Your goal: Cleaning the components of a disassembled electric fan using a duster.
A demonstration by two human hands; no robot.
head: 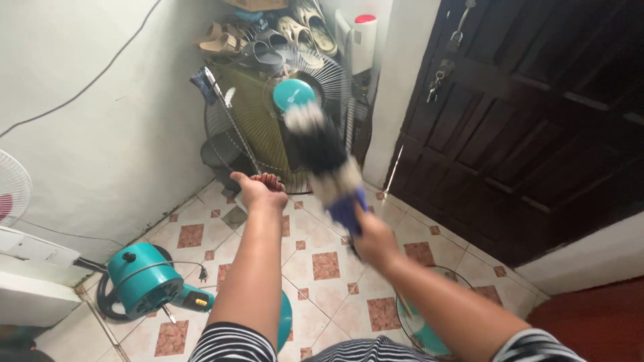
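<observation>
2 hands work at the fan grille (251, 117): left hand (258, 191) grips its rim, right hand (372, 238) clutches a blurred brush (325, 157).

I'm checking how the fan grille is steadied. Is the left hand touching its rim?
Touching. The head view shows the left hand with its fingers curled over the lower rim of the fan grille, no gap visible. The right hand holds a blurred brush.

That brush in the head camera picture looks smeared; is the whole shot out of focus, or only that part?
Head view: only the brush and the right hand gripping it are streaked by motion blur; the left hand on the fan grille, the floor tiles and the dark door are sharp. Light is soft and even, no glare, and straight edges bow slightly toward the frame's edges.
</observation>
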